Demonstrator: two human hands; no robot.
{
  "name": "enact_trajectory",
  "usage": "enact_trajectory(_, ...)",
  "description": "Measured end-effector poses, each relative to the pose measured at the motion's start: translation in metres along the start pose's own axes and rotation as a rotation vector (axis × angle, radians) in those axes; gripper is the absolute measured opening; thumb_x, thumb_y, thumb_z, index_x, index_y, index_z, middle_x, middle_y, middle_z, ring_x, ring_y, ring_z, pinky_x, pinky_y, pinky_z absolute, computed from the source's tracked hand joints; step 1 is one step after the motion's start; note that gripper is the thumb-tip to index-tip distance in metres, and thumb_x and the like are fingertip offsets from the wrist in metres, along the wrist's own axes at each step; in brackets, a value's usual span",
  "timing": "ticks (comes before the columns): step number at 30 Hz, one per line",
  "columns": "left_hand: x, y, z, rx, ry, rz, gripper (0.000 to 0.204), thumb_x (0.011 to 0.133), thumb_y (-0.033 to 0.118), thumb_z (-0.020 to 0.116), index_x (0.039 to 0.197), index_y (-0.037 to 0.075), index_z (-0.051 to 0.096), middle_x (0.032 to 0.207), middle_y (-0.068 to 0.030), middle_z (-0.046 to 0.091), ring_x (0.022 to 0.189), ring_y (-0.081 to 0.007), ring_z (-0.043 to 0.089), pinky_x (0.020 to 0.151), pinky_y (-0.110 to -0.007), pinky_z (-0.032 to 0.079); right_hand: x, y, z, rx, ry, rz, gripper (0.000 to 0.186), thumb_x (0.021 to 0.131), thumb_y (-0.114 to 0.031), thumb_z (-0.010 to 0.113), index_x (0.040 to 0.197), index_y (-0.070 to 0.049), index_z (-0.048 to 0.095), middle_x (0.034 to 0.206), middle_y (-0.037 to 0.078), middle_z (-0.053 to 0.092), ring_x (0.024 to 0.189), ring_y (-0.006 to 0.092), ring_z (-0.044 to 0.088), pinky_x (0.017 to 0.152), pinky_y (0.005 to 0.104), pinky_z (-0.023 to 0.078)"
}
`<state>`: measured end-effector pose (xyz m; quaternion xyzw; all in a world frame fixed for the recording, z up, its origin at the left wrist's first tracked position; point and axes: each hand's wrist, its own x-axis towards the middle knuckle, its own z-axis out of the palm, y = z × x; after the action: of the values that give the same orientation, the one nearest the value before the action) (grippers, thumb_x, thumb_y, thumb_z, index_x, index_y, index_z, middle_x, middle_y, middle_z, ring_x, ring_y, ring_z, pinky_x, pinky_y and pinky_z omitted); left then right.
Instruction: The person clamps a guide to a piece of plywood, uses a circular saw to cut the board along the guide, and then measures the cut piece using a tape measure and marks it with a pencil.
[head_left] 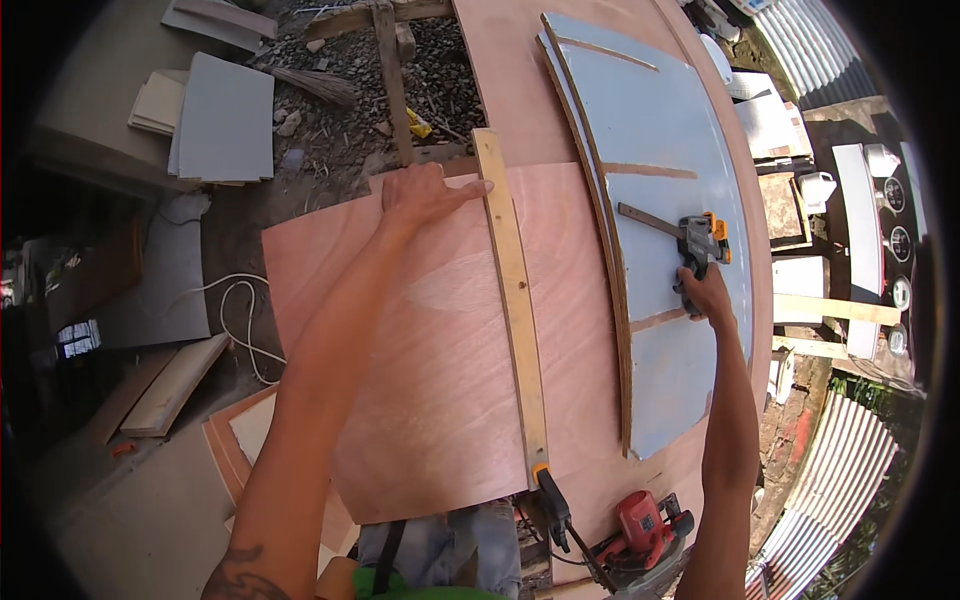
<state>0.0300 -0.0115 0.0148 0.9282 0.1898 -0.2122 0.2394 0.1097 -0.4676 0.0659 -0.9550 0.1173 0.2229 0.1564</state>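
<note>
My left hand (pixel 425 195) grips the top edge of a pinkish plywood sheet (pixel 390 330), fingers curled over it and thumb reaching to a long pale wooden strip (pixel 512 300) lying lengthwise on the sheet. A black bar clamp (pixel 555 505) with an orange pad holds the strip's lower end at the sheet's edge. My right hand (pixel 702 290) is closed around the handle of another bar clamp (pixel 705 240), grey with orange pads, held over pale blue-grey panels (pixel 665 390) with brown strips at the right of the plywood.
A red circular saw (pixel 640 520) sits at the lower right. Stacked boards (pixel 220 115) stand upper left, above a white cable (pixel 250 310). Gravel (pixel 330 60) shows beyond the bench. Corrugated metal sheets (pixel 830 470), a long white board (pixel 855 250) and other scrap lie along the right.
</note>
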Motion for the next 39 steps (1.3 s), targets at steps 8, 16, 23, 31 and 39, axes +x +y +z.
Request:
enact_trajectory(8, 0.018, -0.001, -0.007, -0.183, 0.001, -0.009, 0.096, 0.060, 0.073, 0.077, 0.108, -0.008, 0.065, 0.111, -0.0253, 0.067, 0.108, -0.0354, 0.065, 0.087, -0.044, 0.051, 0.000, 0.002, 0.005, -0.042, 0.046, -0.020, 0.057, 0.084, -0.040, 0.065, 0.104, 0.010, 0.046, 0.093, 0.026, 0.064, 0.069, 0.0349, 0.069, 0.042, 0.0398, 0.057)
enact_trajectory(16, 0.031, -0.016, 0.013, -0.360, 0.045, 0.195, 0.086, 0.064, 0.066, 0.079, 0.105, -0.008, 0.065, 0.103, -0.0251, 0.068, 0.101, -0.0353, 0.066, 0.085, -0.042, 0.052, -0.019, -0.008, -0.009, 0.198, 0.015, 0.013, 0.046, 0.084, -0.034, 0.067, 0.101, 0.006, 0.052, 0.081, 0.015, 0.060, 0.056, 0.0218, 0.061, 0.036, 0.0354, 0.052)
enact_trajectory(23, 0.029, -0.011, 0.008, -0.367, 0.032, 0.204, 0.071, 0.066, 0.056, 0.082, 0.097, -0.006, 0.070, 0.092, -0.0211, 0.070, 0.088, -0.0305, 0.069, 0.078, -0.038, 0.051, -0.080, -0.044, -0.029, 1.021, -0.328, -0.219, 0.045, 0.090, -0.034, 0.061, 0.119, -0.001, 0.050, 0.096, 0.011, 0.058, 0.085, 0.0200, 0.064, 0.049, 0.0352, 0.059)
enact_trajectory(31, 0.077, -0.021, 0.022, -0.602, -0.222, 0.321, 0.054, 0.065, 0.033, 0.086, 0.101, -0.005, 0.071, 0.094, -0.0146, 0.072, 0.089, -0.0224, 0.067, 0.081, -0.032, 0.050, -0.093, -0.144, -0.009, 0.929, -0.649, -0.335, 0.054, 0.088, -0.031, 0.067, 0.131, -0.006, 0.046, 0.100, 0.013, 0.062, 0.090, 0.0247, 0.067, 0.063, 0.0439, 0.063)
enact_trajectory(39, 0.071, -0.014, 0.021, -0.684, -0.168, 0.291, 0.093, 0.060, 0.037, 0.090, 0.129, -0.012, 0.052, 0.121, -0.0253, 0.062, 0.115, -0.0310, 0.059, 0.099, -0.035, 0.045, 0.006, -0.224, -0.017, -0.399, -0.082, -1.085, 0.036, 0.093, -0.019, 0.062, 0.124, -0.005, 0.051, 0.105, 0.012, 0.060, 0.092, 0.0263, 0.063, 0.077, 0.0415, 0.050)
